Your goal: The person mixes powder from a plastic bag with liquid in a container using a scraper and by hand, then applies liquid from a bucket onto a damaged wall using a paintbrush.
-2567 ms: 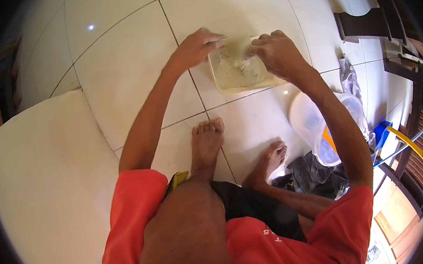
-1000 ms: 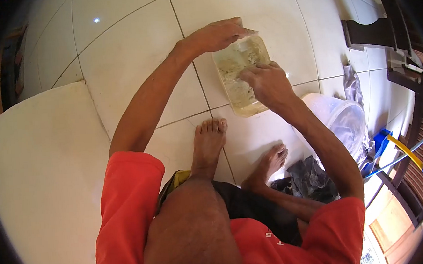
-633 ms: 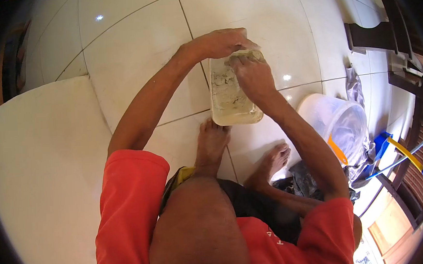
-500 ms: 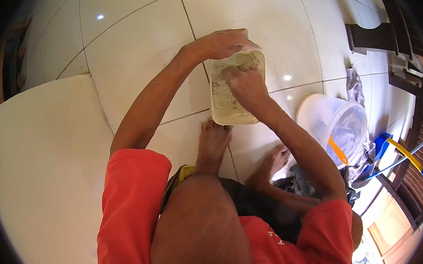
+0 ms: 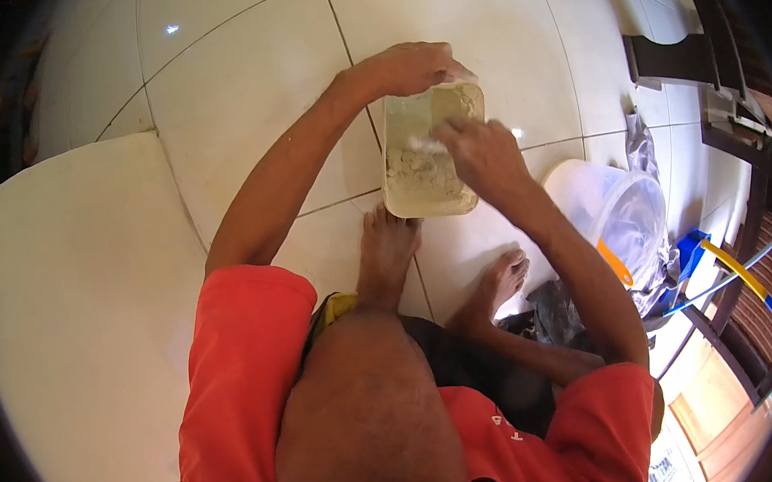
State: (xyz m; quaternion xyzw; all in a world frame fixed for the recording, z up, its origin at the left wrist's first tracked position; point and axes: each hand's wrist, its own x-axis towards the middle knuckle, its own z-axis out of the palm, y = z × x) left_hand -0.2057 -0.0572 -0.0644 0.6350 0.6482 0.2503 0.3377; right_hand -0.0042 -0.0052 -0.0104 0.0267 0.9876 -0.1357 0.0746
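Observation:
A rectangular pale plastic tub stands on the tiled floor, a wet whitish-grey paste spread patchily inside. At its far edge my left hand is closed on the rim, thumb and fingers over the far side. My right hand is over the tub's right part, its fingers curled together. Something whitish and blurred shows just left of those fingertips; whether the fingers grip it cannot be made out.
To the right lies a clear plastic bucket with an orange handle-like piece. Near my right foot is a black plastic bag. Dark wooden furniture and a blue-yellow tool are at far right. A cream block fills the left.
The tub was turned more upright in view and drawn nearer my foot. My left hand went from the left edge to the far rim. My right hand has just shifted rightward inside the tub.

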